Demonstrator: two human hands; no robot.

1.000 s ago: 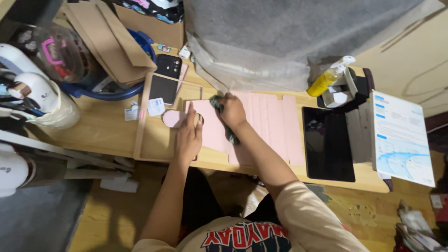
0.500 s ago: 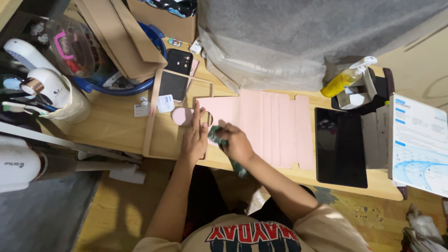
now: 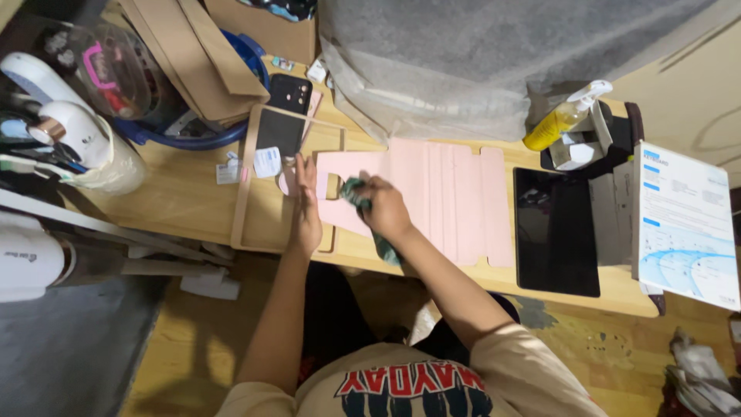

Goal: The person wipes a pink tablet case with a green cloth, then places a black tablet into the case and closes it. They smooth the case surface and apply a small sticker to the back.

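The right hand was closed around a dark green cloth pressed to the near-left part of the one pink folding cover spread on the wooden desk. The left hand lay flat, fingers spread, pinning its left edge; wiping well likely needed that steady hold. One black tablet, one yellow spray bottle and one phone lay nearby

Cluttered home workbench: wooden desk, spray bottle, cardboard

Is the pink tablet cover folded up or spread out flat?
Spread out flat. The pink tablet cover lies open on the wooden table, its panels side by side.
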